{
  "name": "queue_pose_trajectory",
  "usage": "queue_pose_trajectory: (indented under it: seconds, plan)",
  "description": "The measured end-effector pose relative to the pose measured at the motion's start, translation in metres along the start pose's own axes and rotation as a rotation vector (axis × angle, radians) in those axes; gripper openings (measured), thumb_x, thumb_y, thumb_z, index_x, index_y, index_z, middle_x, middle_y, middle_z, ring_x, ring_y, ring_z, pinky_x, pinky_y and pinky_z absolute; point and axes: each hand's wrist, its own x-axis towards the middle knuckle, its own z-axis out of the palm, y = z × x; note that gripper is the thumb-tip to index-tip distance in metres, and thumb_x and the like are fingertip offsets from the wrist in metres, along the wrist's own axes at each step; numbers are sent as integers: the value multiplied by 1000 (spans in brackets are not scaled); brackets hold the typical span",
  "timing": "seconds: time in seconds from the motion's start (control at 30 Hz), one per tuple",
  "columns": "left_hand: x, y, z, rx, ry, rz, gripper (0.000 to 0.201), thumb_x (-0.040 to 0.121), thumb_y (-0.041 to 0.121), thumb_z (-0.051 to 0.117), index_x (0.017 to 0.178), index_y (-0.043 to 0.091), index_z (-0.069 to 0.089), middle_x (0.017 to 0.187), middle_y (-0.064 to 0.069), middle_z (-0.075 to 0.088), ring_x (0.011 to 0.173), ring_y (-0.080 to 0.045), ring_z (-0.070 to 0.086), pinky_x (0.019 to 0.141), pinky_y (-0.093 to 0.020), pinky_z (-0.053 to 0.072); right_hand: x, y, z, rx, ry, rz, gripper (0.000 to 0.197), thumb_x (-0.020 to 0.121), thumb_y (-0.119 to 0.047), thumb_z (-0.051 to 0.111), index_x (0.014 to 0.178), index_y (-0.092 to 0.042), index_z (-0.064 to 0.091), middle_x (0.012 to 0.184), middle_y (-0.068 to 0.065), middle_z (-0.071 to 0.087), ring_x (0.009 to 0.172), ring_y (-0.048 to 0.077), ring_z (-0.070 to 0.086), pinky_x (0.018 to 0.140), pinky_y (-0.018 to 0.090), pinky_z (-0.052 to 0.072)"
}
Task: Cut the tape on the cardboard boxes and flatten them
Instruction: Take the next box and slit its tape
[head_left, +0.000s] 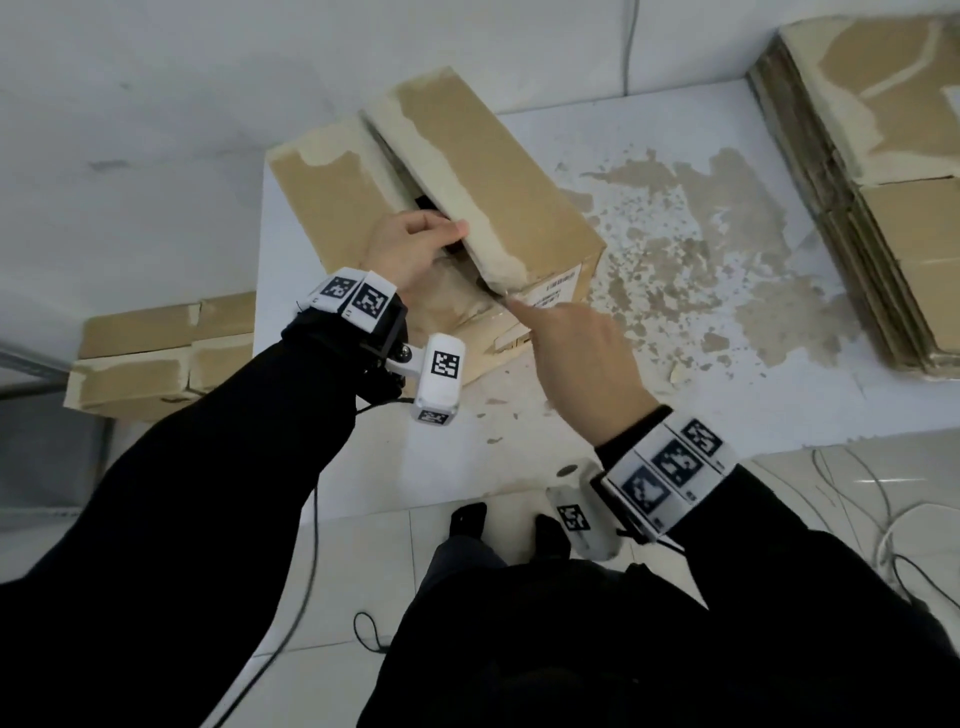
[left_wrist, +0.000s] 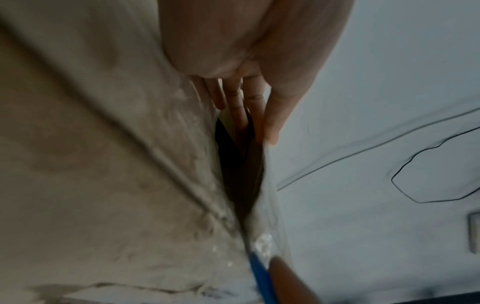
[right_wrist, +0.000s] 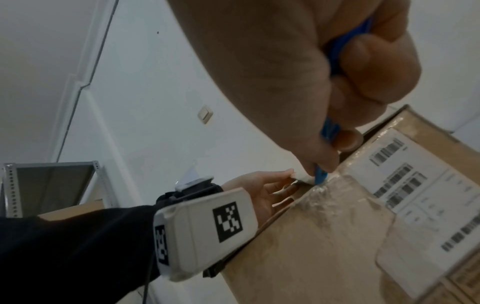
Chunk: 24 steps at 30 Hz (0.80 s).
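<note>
A brown cardboard box (head_left: 519, 171) with torn tape strips stands on the white table (head_left: 753, 384), its top flaps parted along the middle seam. My left hand (head_left: 415, 244) grips the edge of the right flap (head_left: 447, 156), thumb on top and fingers inside the gap (left_wrist: 241, 107). My right hand (head_left: 576, 353) holds a blue cutter (right_wrist: 330, 127), its tip (right_wrist: 320, 176) at the taped seam on the box's near top corner, beside a white shipping label (right_wrist: 415, 176). The blue cutter (left_wrist: 262, 275) also shows low in the left wrist view.
A pile of flattened boxes (head_left: 883, 171) lies at the table's right end. Another flattened box (head_left: 156, 353) sits low at the left, beside the table. Scraps of torn tape and paper litter the tabletop (head_left: 701, 228). Cables (head_left: 857, 499) trail over the tiled floor.
</note>
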Motion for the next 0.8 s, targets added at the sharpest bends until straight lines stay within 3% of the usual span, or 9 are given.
queue_pose_trajectory:
  seconds: [0.1,0.2,0.27,0.37,0.47,0.57,0.7,0.73,0.8]
  plan:
    - [-2,2,0,30,7,29,28,46,53,79,55,28,71,83,10,70,101,-26,66,100,-45,47,-20,17,0,84,19,60,64,90,6,49,141,-32,42,61,2,41,50,20,39,44,27,21]
    - [-3,2,0,91,21,30,25,52,54,78,56,30,71,85,16,70,100,-18,66,101,-43,45,-13,25,-3,45,35,151,59,92,6,44,143,-24,41,59,0,33,47,15,30,43,25,18]
    - [-6,8,2,132,48,3,28,54,57,76,61,30,71,81,14,70,98,-18,66,101,-41,46,0,30,-10,69,47,164,53,95,2,39,142,-22,42,62,3,42,51,17,38,46,26,27]
    - [-4,20,8,307,6,-66,40,71,59,71,78,21,64,90,4,64,95,-21,59,95,-34,44,-15,42,-26,256,-21,86,40,100,-14,39,138,-20,48,64,3,57,48,16,44,45,28,31]
    - [0,34,14,573,-56,11,34,77,48,72,75,17,59,90,-3,65,98,-25,58,84,-32,45,-40,54,-42,522,-123,42,25,100,-21,41,111,-14,63,69,-4,65,49,15,49,47,23,37]
    - [-2,47,12,699,-181,72,22,84,25,72,96,7,67,94,-3,63,96,-21,61,71,-24,43,-30,74,-49,785,-25,151,25,101,-17,38,94,-14,61,79,-3,69,57,8,54,49,18,42]
    - [-4,63,-7,1033,-337,43,37,83,23,73,111,7,56,102,-6,60,96,-25,57,82,-32,44,10,104,-45,890,211,279,28,102,-18,32,91,-14,57,93,2,68,80,18,59,69,30,46]
    - [-2,67,-12,1156,-373,41,40,82,24,73,114,9,54,102,-5,58,95,-25,56,83,-32,43,21,110,-45,853,268,313,27,102,-19,31,93,-14,56,90,2,65,76,19,56,66,27,44]
    - [2,78,-19,1415,-378,95,38,82,24,72,113,16,52,100,-1,56,99,-24,54,93,-35,38,34,116,-46,774,331,403,27,102,-18,29,97,-12,55,73,3,53,57,19,42,47,18,33]
